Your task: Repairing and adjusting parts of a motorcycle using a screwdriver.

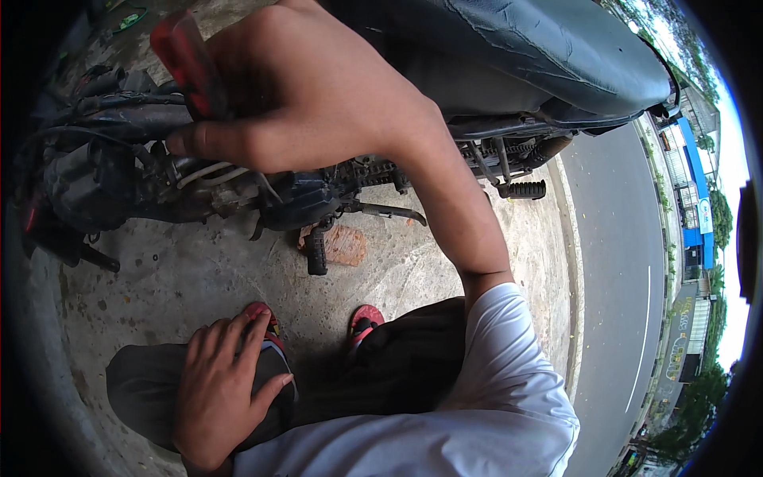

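My right hand [318, 95] reaches across a partly stripped motorcycle, its fingers closed round a thick red tool handle [188, 60]. One end of the handle sticks out beyond the fist; the working end is hidden, so the tool's kind does not show. Below the thumb lie the dark engine [95, 183] and some pale pipes [208, 173]. The black seat [540, 48] is beyond my forearm, torn or creased along its side. My left hand [226, 381] rests on my knee with its fingers stretched out, holding nothing.
A black footpeg [317, 253] juts toward me above a reddish brick [346, 245] on the concrete floor [199, 278]. Another footpeg [526, 191] is farther right. My feet wear red sandals [366, 316]. A curb [574, 262] borders the grey road [616, 278] on the right.
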A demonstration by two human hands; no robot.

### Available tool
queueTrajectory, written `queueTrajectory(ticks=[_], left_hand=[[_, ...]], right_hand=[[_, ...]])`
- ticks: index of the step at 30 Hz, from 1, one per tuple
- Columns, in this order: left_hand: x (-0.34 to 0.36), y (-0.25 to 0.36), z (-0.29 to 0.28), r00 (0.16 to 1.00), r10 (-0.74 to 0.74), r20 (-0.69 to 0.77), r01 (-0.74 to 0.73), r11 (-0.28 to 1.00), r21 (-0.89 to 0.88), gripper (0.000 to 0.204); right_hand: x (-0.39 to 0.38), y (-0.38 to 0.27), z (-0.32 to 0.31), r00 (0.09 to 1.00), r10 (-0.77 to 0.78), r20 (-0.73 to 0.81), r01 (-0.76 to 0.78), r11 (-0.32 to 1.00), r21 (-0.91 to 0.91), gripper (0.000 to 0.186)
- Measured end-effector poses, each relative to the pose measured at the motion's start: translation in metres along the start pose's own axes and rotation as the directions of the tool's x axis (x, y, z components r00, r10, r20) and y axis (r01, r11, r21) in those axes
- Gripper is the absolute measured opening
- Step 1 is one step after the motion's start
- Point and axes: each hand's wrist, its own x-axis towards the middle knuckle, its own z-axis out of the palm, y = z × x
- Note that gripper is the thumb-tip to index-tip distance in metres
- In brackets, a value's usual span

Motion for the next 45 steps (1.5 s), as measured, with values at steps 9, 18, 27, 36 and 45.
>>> queueTrajectory(ticks=[9,18,27,36,45], left_hand=[[-0.005,-0.002,0.003,1.0,-0.017,0.004,0.017,1.0,-0.01,0.069],[-0.003,0.001,0.001,0.999,-0.028,0.035,0.027,1.0,0.007,0.069],[-0.005,-0.003,0.001,0.999,-0.042,0.021,0.042,0.999,0.011,0.069],[-0.004,-0.001,-0.004,1.0,-0.015,0.017,0.015,1.0,-0.005,0.065],[-0.004,-0.002,-0.001,1.0,-0.024,0.014,0.024,1.0,0.02,0.066]], right_hand=[[0.004,0.007,0.005,0.98,0.127,0.15,-0.139,0.988,0.071,0.037],[0.0,0.022,0.02,0.973,0.149,0.175,-0.156,0.987,0.029,0.041],[-0.001,0.018,0.021,0.985,0.147,0.089,-0.139,0.986,-0.087,0.035],[0.01,0.005,0.002,0.943,0.153,0.297,-0.211,0.962,0.171,0.031],[0.013,-0.001,0.002,0.896,0.256,0.364,-0.352,0.908,0.227,0.04]])
